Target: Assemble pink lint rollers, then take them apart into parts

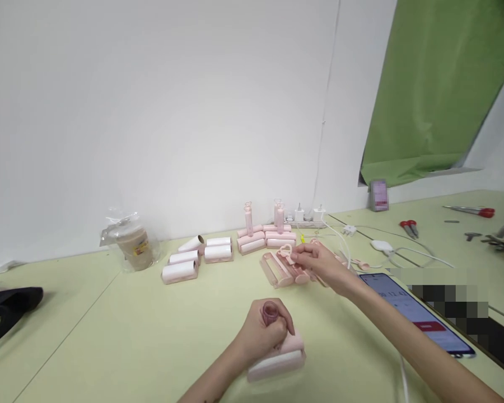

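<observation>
My left hand [264, 331] is closed around the pink handle of a lint roller [277, 361] that rests on the pale green table [109, 336], its white roll facing me. Farther out, my right hand [321, 263] reaches over a pile of pink roller parts [283, 271] and pinches a small pink heart-topped handle [286, 253]. Behind that pile stand assembled pink rollers [262, 238] with upright handles, set against the wall.
White refill rolls in pink holders [193, 260] lie left of the rollers. A bagged drink cup [135, 243] stands at back left, a black item [8, 305] at far left. A phone [415, 310], white cables, chargers, red scissors [409, 226] and tools lie right.
</observation>
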Demonstrator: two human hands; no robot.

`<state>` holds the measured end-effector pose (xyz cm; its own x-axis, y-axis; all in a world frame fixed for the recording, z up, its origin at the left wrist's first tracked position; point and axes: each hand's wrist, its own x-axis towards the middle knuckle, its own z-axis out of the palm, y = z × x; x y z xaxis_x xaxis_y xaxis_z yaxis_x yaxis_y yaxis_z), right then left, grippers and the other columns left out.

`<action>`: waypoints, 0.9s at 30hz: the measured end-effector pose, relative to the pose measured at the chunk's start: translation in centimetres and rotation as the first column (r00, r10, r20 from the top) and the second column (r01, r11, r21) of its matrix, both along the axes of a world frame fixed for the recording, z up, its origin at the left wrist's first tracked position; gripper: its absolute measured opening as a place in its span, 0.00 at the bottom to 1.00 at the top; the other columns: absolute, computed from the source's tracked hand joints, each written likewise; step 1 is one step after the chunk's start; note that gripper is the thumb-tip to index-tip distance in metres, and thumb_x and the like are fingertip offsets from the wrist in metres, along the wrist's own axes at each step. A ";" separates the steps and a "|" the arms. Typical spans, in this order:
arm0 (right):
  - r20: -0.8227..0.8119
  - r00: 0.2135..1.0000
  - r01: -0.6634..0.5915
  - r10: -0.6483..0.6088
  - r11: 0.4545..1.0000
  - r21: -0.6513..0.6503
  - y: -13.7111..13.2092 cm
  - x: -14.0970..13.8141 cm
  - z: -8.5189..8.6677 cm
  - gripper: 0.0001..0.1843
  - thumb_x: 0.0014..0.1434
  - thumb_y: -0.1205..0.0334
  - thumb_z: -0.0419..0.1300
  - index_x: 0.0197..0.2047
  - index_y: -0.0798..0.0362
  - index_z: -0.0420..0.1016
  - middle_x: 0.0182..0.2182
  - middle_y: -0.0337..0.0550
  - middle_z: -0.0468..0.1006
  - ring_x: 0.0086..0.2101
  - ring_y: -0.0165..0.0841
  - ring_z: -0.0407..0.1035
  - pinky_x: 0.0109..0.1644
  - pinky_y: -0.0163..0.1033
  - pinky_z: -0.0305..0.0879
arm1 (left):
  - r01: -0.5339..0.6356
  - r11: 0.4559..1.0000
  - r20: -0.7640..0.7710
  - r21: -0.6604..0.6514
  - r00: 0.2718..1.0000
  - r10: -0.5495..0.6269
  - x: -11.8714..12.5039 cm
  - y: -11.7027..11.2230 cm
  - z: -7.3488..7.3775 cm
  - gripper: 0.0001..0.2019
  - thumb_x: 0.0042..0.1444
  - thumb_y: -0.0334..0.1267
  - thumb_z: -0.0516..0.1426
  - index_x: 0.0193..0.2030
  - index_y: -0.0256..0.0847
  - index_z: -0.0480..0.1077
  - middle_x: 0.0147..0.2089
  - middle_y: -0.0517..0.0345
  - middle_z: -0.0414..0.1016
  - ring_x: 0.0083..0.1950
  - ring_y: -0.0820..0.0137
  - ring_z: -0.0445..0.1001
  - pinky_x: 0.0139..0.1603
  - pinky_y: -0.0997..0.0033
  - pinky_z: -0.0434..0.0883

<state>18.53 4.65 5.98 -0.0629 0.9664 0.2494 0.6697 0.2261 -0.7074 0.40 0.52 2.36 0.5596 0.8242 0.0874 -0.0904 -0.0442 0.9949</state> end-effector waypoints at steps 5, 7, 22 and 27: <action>-0.501 0.795 -0.381 0.344 0.924 0.031 -4.3 -3.7 0.9 0.14 0.54 0.57 0.54 0.42 0.53 0.71 0.38 0.45 0.77 0.40 0.35 0.69 0.44 0.41 0.64 | 0.130 0.991 -0.066 0.030 0.990 -0.128 -0.7 0.3 0.8 0.09 0.35 0.29 0.45 0.18 0.36 0.66 0.12 0.66 0.58 0.15 0.79 0.58 0.17 0.79 0.57; -0.483 0.786 -0.422 0.386 0.906 0.037 -5.1 -4.6 0.7 0.11 0.54 0.57 0.56 0.39 0.51 0.74 0.39 0.44 0.77 0.40 0.36 0.69 0.43 0.40 0.65 | 0.146 0.988 -0.083 0.052 0.986 -0.142 -0.8 0.4 0.8 0.08 0.36 0.29 0.45 0.19 0.36 0.65 0.13 0.66 0.58 0.16 0.79 0.58 0.17 0.79 0.57; -0.226 0.886 -0.374 0.404 0.912 0.166 -6.6 -6.2 0.6 0.09 0.55 0.61 0.55 0.37 0.51 0.75 0.33 0.42 0.76 0.36 0.34 0.69 0.41 0.37 0.66 | 0.135 0.987 0.024 0.085 0.990 -0.137 -0.9 0.2 1.2 0.04 0.37 0.28 0.50 0.18 0.40 0.59 0.14 0.68 0.58 0.18 0.79 0.59 0.20 0.78 0.57; -0.216 0.863 -0.403 0.456 0.881 0.249 -6.5 -6.7 0.7 0.10 0.57 0.62 0.52 0.33 0.52 0.74 0.35 0.45 0.76 0.37 0.35 0.69 0.41 0.38 0.66 | 0.305 0.952 0.173 0.011 0.937 -0.303 -1.2 0.6 0.5 0.27 0.27 0.64 0.59 0.18 0.39 0.60 0.17 0.65 0.58 0.20 0.77 0.58 0.22 0.75 0.57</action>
<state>11.81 -1.87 6.72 -0.3675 0.7906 0.4897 0.2721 0.5949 -0.7563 -0.85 1.07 2.82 0.7615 0.6190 0.1920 -0.2654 0.0276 0.9637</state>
